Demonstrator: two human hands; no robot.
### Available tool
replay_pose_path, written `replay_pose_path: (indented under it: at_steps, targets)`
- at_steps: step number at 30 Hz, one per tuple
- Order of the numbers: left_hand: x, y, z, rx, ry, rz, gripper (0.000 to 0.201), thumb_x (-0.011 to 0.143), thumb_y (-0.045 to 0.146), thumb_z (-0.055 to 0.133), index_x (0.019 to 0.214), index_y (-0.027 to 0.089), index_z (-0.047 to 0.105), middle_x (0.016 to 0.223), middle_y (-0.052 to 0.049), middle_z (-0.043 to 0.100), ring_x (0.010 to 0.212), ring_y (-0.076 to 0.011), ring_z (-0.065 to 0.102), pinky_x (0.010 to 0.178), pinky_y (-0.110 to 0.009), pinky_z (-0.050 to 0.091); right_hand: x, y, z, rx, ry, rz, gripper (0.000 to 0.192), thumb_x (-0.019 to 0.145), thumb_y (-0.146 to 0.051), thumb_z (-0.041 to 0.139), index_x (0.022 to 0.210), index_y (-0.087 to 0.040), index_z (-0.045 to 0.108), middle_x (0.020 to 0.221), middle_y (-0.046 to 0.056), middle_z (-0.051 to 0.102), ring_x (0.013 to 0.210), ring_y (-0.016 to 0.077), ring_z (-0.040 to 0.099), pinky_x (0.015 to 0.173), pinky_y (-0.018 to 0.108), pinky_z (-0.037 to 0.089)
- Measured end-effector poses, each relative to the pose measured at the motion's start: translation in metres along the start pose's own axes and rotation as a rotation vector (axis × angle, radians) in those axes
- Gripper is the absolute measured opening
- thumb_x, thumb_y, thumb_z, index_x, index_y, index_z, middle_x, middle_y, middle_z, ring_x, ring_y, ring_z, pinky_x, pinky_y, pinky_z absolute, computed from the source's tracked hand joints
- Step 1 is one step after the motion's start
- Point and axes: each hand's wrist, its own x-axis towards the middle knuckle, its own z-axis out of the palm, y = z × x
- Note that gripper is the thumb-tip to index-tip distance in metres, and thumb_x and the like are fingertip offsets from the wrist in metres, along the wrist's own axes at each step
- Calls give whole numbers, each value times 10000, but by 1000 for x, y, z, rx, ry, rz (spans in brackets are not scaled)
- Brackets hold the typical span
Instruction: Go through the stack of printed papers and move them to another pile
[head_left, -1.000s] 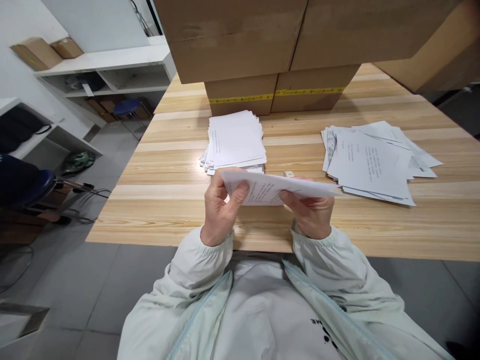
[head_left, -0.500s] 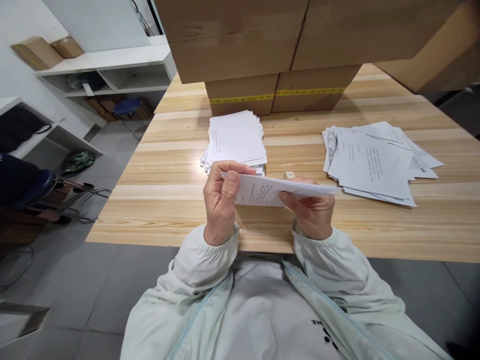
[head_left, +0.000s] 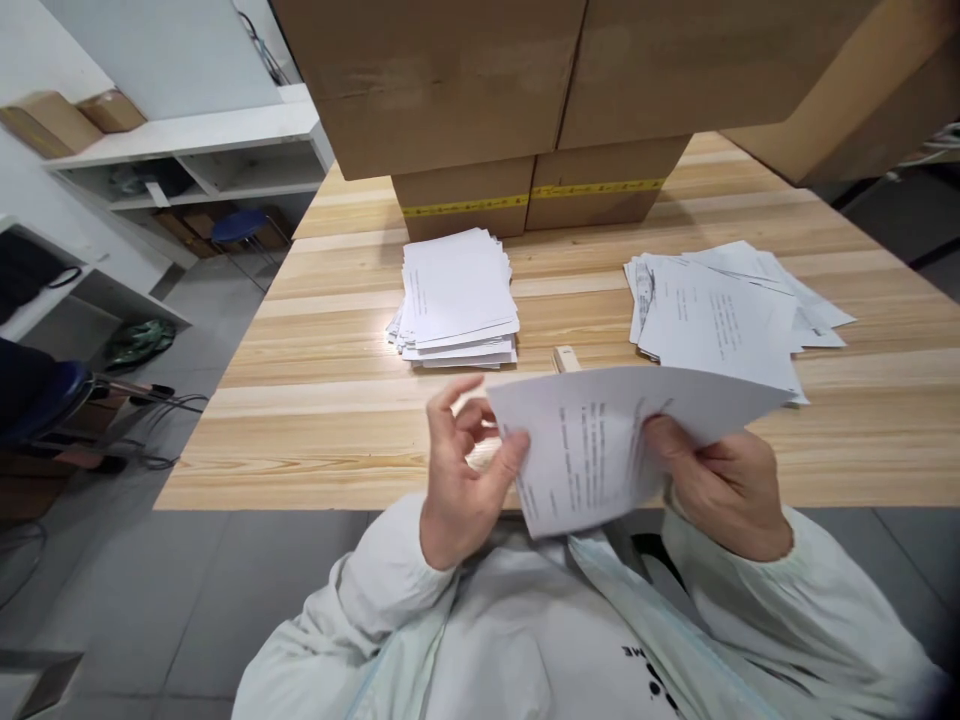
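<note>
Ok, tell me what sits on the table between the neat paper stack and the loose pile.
Head view: between the neat stack and loose pile lies bare wooden table, plus one small pale object near its front.
</note>
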Motion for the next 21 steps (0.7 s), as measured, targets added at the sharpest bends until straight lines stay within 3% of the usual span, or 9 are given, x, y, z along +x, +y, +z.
replay_pose_path:
  at_steps: [3,6,12,15,21]
  targets:
    - [-29,-21,15,-70,-149,-354,444,908,305,680,1207,279,351,1040,-25,698,822,-136,679,727,-259,534,-16,14,-23,12,-259,286,444,873,-584,660,624,-217,663,590,24,645,540,194,580,464,307,463]
    - [-43,-40,30,-38,-241,-552,403,884,229,644,1136,255,331,904,6,674,714,-123,639,631,-229,483,-33,33,-31,99,-364,473,429,877,-618,644,804,-204,728,760,54,736,694,243,672,569,338,541]
    - [-36,-46,45,175,-300,-508,484,826,88,554,1241,230,352,687,90,547,554,-97,513,565,-219,375,-38,59,-44,232,-310,633,464,806,-624,733,1007,-206,738,871,78,774,824,275,722,669,373,576]
    - [-31,-47,49,236,-397,-510,358,807,79,538,1127,223,466,607,108,453,498,-88,457,530,-218,366,-28,62,-50,260,-336,667,485,772,-620,767,996,-191,727,856,81,770,760,255,710,625,358,561]
    - [-23,-58,56,48,-438,-748,249,783,136,549,1025,195,548,604,99,423,468,-102,533,465,-232,489,-10,62,-55,246,-393,676,503,714,-624,806,905,-171,700,780,65,750,643,214,666,536,314,514]
